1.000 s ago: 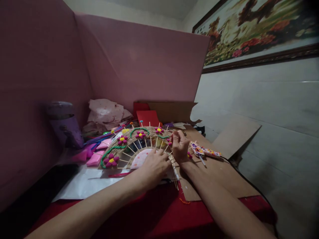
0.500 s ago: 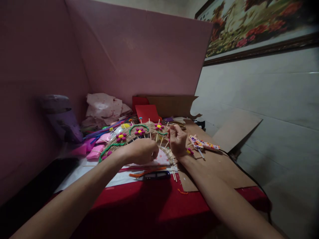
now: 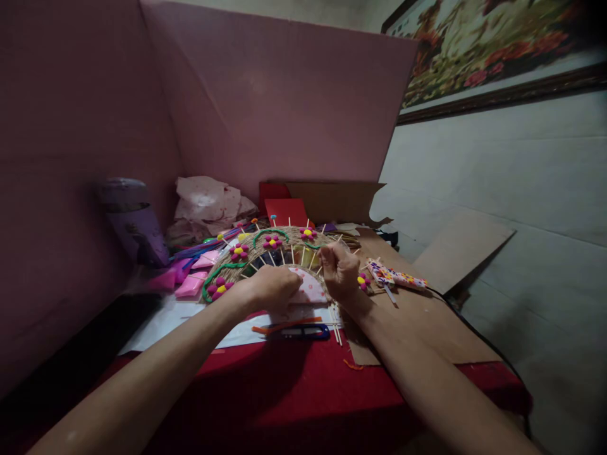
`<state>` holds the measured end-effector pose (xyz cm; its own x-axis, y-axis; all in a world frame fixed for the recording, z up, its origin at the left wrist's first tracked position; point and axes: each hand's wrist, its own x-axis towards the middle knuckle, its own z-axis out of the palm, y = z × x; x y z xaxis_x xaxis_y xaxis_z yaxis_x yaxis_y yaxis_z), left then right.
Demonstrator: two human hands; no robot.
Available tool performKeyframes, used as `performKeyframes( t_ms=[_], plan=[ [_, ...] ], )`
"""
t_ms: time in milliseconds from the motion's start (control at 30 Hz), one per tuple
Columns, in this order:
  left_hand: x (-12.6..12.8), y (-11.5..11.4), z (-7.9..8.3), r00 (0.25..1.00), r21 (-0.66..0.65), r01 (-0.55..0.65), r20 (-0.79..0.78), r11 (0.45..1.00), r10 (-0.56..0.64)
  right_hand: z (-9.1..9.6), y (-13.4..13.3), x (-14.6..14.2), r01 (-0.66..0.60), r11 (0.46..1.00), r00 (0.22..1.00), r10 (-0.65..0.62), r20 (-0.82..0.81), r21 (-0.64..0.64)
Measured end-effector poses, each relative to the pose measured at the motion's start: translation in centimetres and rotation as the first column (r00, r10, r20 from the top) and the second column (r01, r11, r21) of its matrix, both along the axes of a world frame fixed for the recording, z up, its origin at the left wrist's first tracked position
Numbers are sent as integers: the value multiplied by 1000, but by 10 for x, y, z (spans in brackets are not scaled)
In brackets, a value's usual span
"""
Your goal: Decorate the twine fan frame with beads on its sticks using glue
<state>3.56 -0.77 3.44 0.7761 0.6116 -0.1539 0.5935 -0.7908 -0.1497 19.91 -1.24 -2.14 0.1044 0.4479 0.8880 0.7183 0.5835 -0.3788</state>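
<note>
A twine-wrapped arch (image 3: pixel 251 268) stands on the table, with pink-and-yellow flowers, wavy green strips and thin wooden sticks poking out of its inner and outer edges. At its right side my right hand (image 3: pixel 339 273) is closed, thumb and fingers pinched at the end of a short green strip (image 3: pixel 311 246). My left hand (image 3: pixel 277 287) is curled low in front of the arch, against a white half-round piece with pink spots (image 3: pixel 310 289); its fingertips are partly hidden. Scissors with blue handles (image 3: pixel 306 332) and an orange fuzzy strip (image 3: pixel 272 328) lie just in front.
Brown cardboard (image 3: pixel 417 322) covers the table's right side, bearing a flower-patterned glue gun (image 3: pixel 396 276) with a cord. Pink packets (image 3: pixel 191 285), a purple bottle (image 3: pixel 135 221) and spotted pink cloth (image 3: pixel 208 199) sit at left. Loose sticks (image 3: pixel 336 325) lie at the front on the red tablecloth (image 3: pixel 294 379).
The view has shifted slightly, so things sit a little further right. My left hand has lowered and flattened somewhat, showing more of the spotted piece; my right hand stays pinched at the arch.
</note>
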Motion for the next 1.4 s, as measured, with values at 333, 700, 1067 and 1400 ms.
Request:
performKeyframes(
  t_ms=[333, 700, 1067, 1400],
  plan=[
    [-6, 22, -5, 993, -135, 44, 118, 990, -28, 5, -28, -34, -359, 928, 746, 218, 630, 104],
    [-9, 29, 1, 948, -367, 5, 298, 930, 113, -2, -29, -46, -312, 949, 585, 230, 778, -46],
    [-11, 38, -10, 875, -511, -17, 409, 860, 260, -6, -22, -43, -112, 952, 513, 302, 804, -286],
    [-10, 38, -9, 863, -460, 15, 454, 888, 221, 13, -27, -31, -174, 744, 611, 596, 522, -645]
  ],
)
